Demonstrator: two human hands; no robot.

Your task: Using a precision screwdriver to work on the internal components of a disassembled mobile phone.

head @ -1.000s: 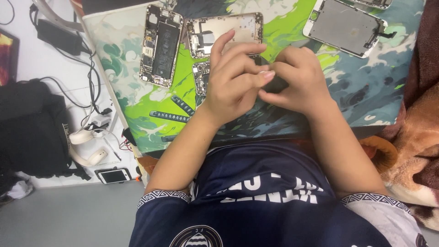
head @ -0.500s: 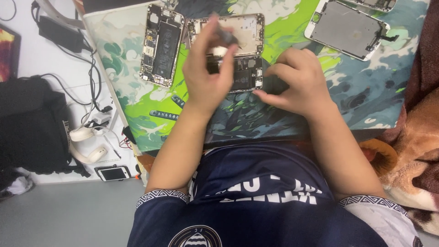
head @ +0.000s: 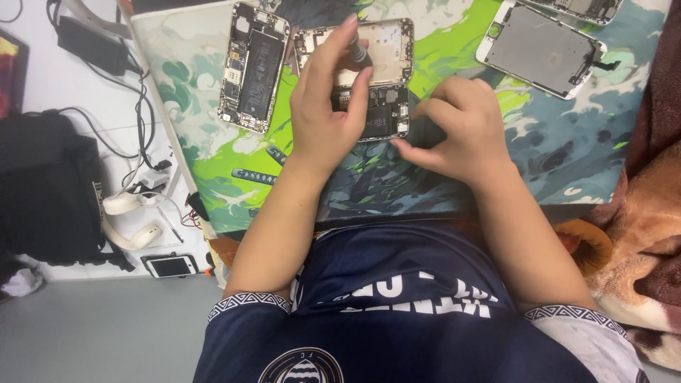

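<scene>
left hand (head: 323, 113) sits over an opened phone shell (head: 369, 74) on a green and blue patterned mat (head: 553, 163), fingers curled round a small dark tool (head: 357, 51), pinched between fingertips and thumb, tip pointing down into the shell. tool mostly hidden by the fingers, can't tell what kind it is. the shell lies flat near the mat's top edge, upper half pale metal and bare, lower half dark with boards and parts

right hand (head: 461, 128) just right of the shell, resting on the mat, fingers bent inward in a loose fist, fingertips touching at the shell's lower right corner. cannot tell if anything is gripped in it, the fingers hide what is under them

a second opened phone (head: 252, 67) with a black battery lies left of the shell, close beside it but apart. a detached screen panel (head: 543, 50), back side up, grey shield showing, lies at the mat's upper right, well apart from both hands. another part (head: 582, 8) pokes in at the top right edge, cut off by the frame. a thin dark strip (head: 254, 176) lies on the mat near the left forearm

left of the mat: black bag (head: 42, 191), cables (head: 142, 120), white headphones (head: 131, 220), small phone (head: 169, 266) face up on the white surface. brown blanket (head: 649, 213) at right. person wears a dark blue jersey (head: 397, 312)
</scene>
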